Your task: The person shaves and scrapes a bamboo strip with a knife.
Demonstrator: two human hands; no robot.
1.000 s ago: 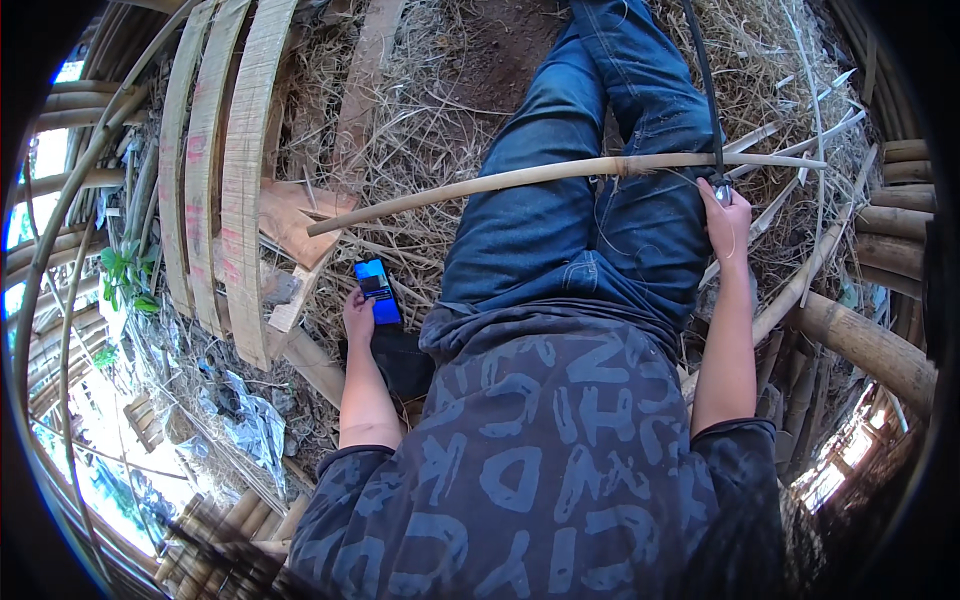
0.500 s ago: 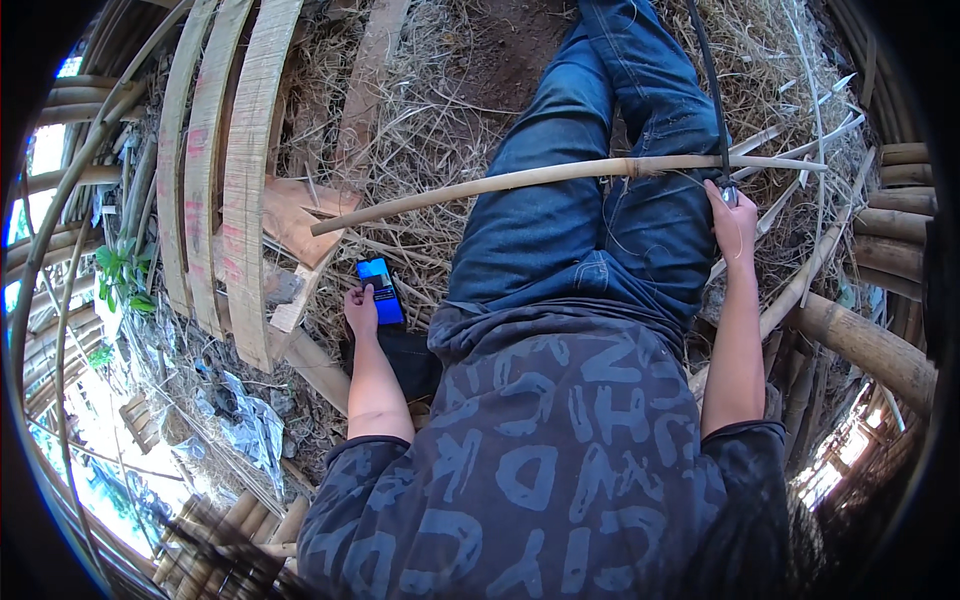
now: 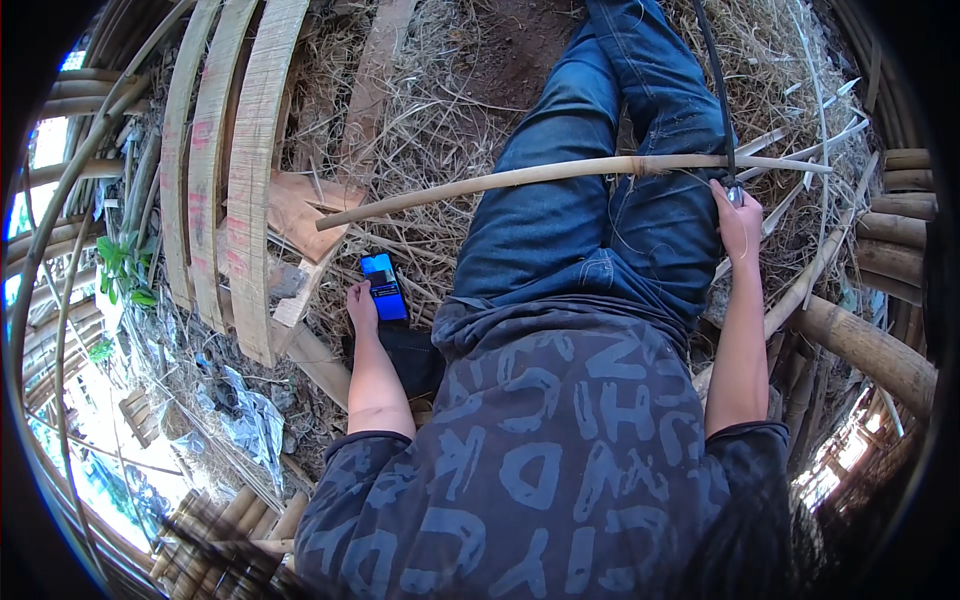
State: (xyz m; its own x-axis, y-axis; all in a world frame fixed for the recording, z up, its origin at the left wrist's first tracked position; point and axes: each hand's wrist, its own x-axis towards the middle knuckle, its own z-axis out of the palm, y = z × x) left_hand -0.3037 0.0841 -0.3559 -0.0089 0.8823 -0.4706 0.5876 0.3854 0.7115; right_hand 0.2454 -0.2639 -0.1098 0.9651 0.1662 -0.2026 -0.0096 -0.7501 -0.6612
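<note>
My left hand (image 3: 363, 305) is closed at the left edge of a phone (image 3: 386, 288) with a lit blue screen, low beside my hip. Most of its fingers are hidden. My right hand (image 3: 741, 222), by my right thigh, grips a small silver-ended piece (image 3: 735, 195) where a long thin black strip (image 3: 718, 75) comes down from the top edge; its exact kind does not show. Across my thighs lies a slightly curved, pale bamboo stick (image 3: 520, 178), touched by neither hand as far as I see. A thin fibre or wire loops below it, near my right hand.
Pale wooden slats (image 3: 255, 180) stand at the left, with a broken board (image 3: 305, 215) beside them. Below the phone sits a black pouch (image 3: 410, 360). Thick bamboo poles (image 3: 865, 350) line the right. Dry straw (image 3: 430, 130) covers the ground; crumpled plastic (image 3: 255, 420) lies lower left.
My left thumb has come off the middle of the phone screen to its left edge. The whole scene shifts slightly with the head; my right hand keeps its grip.
</note>
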